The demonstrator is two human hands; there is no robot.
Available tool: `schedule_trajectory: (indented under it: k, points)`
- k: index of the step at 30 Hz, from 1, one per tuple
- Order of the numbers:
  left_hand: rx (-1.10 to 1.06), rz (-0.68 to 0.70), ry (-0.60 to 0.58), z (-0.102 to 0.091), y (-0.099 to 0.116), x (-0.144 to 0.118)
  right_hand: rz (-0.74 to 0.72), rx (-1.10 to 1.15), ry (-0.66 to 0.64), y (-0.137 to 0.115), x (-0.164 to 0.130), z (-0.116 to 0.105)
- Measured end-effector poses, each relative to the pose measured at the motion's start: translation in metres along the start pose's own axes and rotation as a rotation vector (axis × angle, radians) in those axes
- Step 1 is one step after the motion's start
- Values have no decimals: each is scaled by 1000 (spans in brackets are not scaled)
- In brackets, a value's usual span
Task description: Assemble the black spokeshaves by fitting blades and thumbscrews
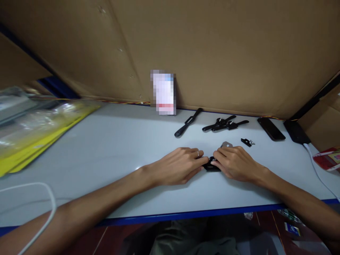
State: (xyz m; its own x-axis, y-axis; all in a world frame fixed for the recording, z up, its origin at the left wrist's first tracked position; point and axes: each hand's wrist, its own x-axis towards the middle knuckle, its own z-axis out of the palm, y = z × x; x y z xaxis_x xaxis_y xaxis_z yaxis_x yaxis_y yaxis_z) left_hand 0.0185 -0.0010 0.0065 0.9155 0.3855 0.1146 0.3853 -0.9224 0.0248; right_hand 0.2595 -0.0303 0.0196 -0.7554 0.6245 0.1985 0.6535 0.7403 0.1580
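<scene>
Small black part (211,165) lies flat on the pale surface (111,148), right of centre and near the front edge. Only a short dark strip shows between the two hands; what shows runs left to right, roughly parallel to the blue front edge (186,214). Its ends are covered, so its facing cannot be told.

Left hand (178,165): palm down, fingers stretched to the right and nearly flat, ring on one finger. Fingertips press on the left end of the black part; a loose pinch, not a fist.

Right hand (235,163): palm down, fingers curled slightly and pointing left, tips meeting the right end of the same part. Both hands grasp it between them, fingertips almost touching each other above it.

Just behind the right hand's knuckles a small grey metal piece (226,144) lies on the surface. Further right, a tiny black clip (247,142). Behind these, a lone black strap (188,122) lies diagonally, and a cluster of black straps (225,124) lies beside it, long axes running left to right. A dark phone (271,129) and a black charger block (295,131) sit near the right rear corner, with a white cable (317,170) trailing forward.

Left end carries yellow-backed clear bags (39,131). Cardboard wall (212,53) closes the rear. Wide bare stretch of surface lies left of the hands; a narrow band separates them from the front edge.
</scene>
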Motion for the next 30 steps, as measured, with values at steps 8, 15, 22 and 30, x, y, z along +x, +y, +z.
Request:
schedule_trajectory:
  k: [8,15,22,30]
  points:
    - [2,3,9,-1,0,0,106,203,-93,6,1,-14]
    - [-34,-38,-9,-4,1,0,147,418,-316,29,-5,-36]
    - [-46,-51,-19,-2,0,-1,99,385,-309,25,-4,-29]
    - [-63,-50,11,-1,0,-1,59,396,-301,25,-5,-30]
